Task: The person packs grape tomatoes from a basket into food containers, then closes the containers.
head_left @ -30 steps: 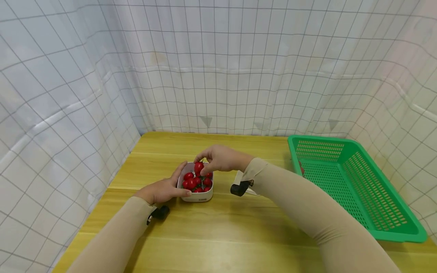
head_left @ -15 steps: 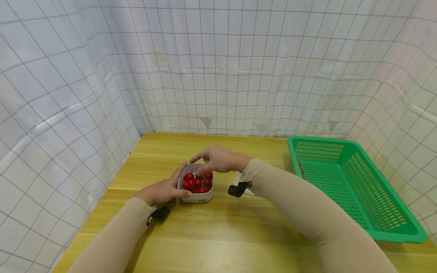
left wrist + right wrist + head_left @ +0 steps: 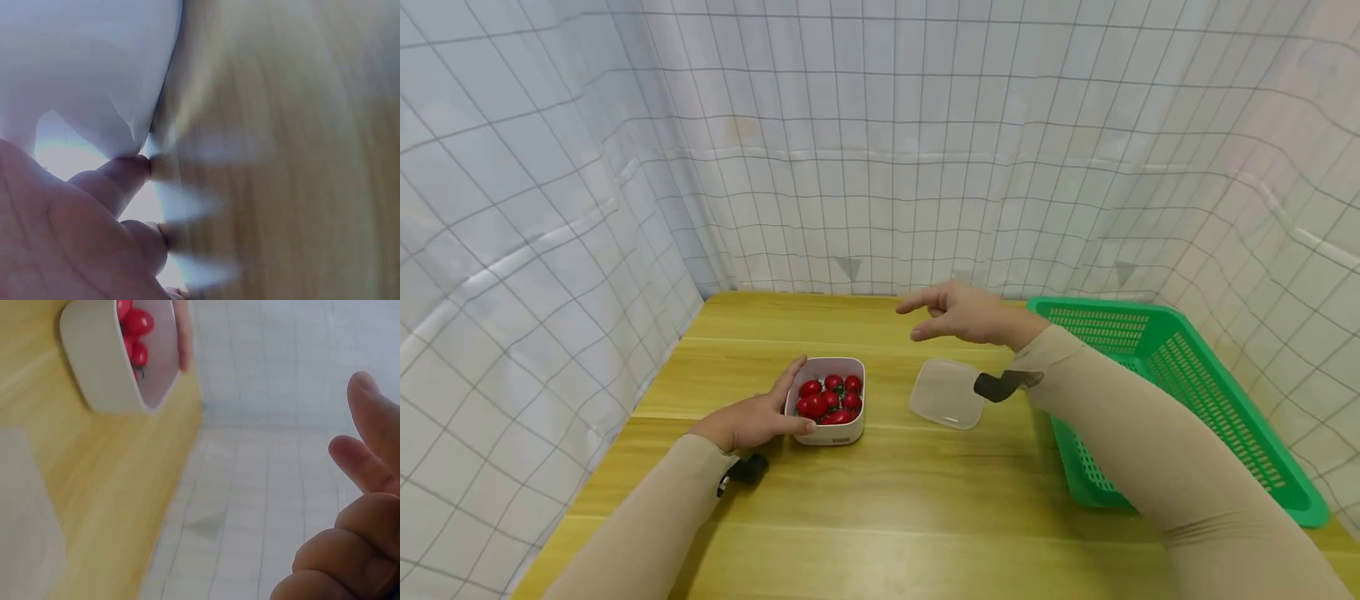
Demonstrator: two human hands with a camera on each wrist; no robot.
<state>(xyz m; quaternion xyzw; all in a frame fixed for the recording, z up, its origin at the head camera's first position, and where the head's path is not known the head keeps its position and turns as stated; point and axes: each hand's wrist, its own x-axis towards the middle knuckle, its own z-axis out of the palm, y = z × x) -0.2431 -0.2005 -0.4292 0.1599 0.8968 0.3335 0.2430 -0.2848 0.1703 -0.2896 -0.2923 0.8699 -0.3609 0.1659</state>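
Observation:
Several red cherry tomatoes (image 3: 829, 402), with bits of green stem, lie in a small white box (image 3: 835, 434) left of the table's middle. My left hand (image 3: 752, 422) holds the box from its left side, thumb along the near wall and index finger toward the far corner. In the left wrist view, fingertips (image 3: 128, 172) meet the pale box wall. My right hand (image 3: 966, 315) is in the air beyond a clear lid (image 3: 947, 396), with thumb and index finger apart, the other fingers curled in, and nothing held.
A green slatted basket (image 3: 1232, 400) stands at the right, partly hidden by the right sleeve (image 3: 1135, 450). The lid lies flat on the wooden table (image 3: 880, 500) between box and basket. White gridded curtains (image 3: 910, 167) enclose the table's back and sides.
My right hand has let go of a tomato into the box, then lifted off to the right and away, uncovering the lid. The left hand has stayed at the box.

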